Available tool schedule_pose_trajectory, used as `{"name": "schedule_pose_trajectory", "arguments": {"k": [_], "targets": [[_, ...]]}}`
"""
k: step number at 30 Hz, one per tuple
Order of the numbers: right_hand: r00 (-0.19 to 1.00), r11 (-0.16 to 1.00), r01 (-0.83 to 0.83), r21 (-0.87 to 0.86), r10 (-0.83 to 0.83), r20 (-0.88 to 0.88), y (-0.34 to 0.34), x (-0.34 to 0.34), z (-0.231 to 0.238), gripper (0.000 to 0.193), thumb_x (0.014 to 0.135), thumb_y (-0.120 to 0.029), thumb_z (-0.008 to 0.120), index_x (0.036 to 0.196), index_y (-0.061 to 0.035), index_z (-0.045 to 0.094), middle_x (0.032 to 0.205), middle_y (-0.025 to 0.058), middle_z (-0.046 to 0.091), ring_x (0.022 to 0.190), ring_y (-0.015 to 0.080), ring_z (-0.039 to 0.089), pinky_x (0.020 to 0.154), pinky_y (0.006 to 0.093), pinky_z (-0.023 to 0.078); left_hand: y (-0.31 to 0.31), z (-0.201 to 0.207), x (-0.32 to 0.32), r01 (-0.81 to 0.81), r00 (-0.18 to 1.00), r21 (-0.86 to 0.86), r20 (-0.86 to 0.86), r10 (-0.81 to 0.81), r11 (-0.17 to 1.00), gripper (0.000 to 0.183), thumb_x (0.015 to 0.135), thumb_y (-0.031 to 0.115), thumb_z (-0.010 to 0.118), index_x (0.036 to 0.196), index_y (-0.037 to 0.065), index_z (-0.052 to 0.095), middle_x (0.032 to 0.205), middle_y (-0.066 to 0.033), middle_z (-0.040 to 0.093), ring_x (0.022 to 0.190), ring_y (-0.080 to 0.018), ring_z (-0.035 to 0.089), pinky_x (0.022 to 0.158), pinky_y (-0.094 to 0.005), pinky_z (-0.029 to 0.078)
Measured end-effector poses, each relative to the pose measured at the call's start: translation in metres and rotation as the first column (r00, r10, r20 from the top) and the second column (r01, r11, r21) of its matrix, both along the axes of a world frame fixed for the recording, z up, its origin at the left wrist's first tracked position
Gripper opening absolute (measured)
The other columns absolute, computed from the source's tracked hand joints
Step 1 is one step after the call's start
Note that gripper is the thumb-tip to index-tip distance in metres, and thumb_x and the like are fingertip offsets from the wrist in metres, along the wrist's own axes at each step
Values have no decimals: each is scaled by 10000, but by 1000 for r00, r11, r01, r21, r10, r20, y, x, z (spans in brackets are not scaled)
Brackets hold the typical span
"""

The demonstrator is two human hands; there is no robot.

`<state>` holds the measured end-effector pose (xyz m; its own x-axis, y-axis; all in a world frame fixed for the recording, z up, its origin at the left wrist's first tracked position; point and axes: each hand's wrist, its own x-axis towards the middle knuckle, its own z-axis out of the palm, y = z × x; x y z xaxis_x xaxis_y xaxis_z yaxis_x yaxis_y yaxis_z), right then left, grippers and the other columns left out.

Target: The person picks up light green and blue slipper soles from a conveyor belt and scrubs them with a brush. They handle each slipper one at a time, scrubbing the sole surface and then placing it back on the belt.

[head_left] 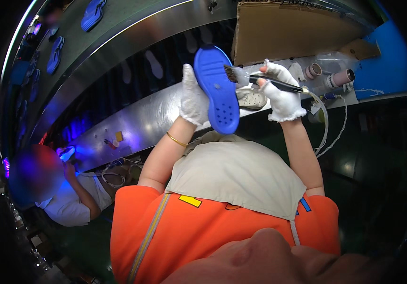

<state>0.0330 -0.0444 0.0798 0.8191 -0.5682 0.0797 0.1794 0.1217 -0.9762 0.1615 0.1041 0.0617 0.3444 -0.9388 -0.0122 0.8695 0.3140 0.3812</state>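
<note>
A blue shoe sole (pixel 216 85) stands tilted up in front of me, its inner face toward me with a cluster of small holes at the lower end. My left hand (pixel 195 97), in a white glove, grips the sole along its left edge. My right hand (pixel 281 92), in a white glove with bare fingertips, is closed round a brush (pixel 272 82) with a black handle. The dark bristles are at the sole's right edge; whether they touch it I cannot tell. A thin clear tube (pixel 324 123) runs down from the handle's end. Behind lies a pale beige sole (pixel 252 99).
A metal bench (pixel 139 111) runs across in front of me. Beyond it are a cardboard box (pixel 298 31), a blue panel (pixel 388 61) and pinkish containers (pixel 339 78). Blue sandals (pixel 55 55) lie on a green conveyor (pixel 113 14). Another person (pixel 75 196) works at the left.
</note>
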Motion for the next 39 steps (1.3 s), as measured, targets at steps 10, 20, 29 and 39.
{"name": "schedule_pose_trajectory", "arguments": {"k": [10, 20, 29, 39], "targets": [[992, 926, 61, -373, -16, 124, 40, 10, -1, 251, 745, 96, 601, 969, 4, 536, 915, 84, 591, 794, 118, 606, 712, 241, 513, -13, -37, -34, -266, 961, 242, -4, 275, 933, 583, 870, 595, 396, 1176, 107, 487, 1132, -80, 553, 1021, -200, 551, 909, -348, 456], [994, 907, -84, -413, 108, 36, 49, -11, -7, 184, 714, 79, 620, 881, 12, 584, 863, 67, 605, 716, 124, 624, 669, 242, 511, 1, -21, -21, -158, 987, 319, 16, 161, 934, 697, 847, 653, 345, 1183, 65, 510, 1106, -110, 584, 1001, -243, 562, 915, -386, 446], [998, 945, -48, -324, 30, -61, 44, -48, -18, 120, 742, 20, 659, 849, 2, 608, 818, 77, 640, 703, 98, 615, 667, 237, 502, 34, -31, -53, 43, 969, 371, 209, -129, 928, 851, 784, 731, 285, 1362, 107, 309, 1344, -119, 386, 1192, -243, 435, 996, -395, 383], [991, 945, -58, -321, 93, 94, 46, -28, -17, 119, 747, 8, 682, 837, -4, 604, 825, 70, 643, 761, 102, 616, 692, 243, 514, 4, -13, -34, -178, 978, 188, 146, 152, 966, 1011, 653, 864, 232, 1219, 59, 458, 1092, -125, 554, 993, -269, 551, 876, -404, 472]]}}
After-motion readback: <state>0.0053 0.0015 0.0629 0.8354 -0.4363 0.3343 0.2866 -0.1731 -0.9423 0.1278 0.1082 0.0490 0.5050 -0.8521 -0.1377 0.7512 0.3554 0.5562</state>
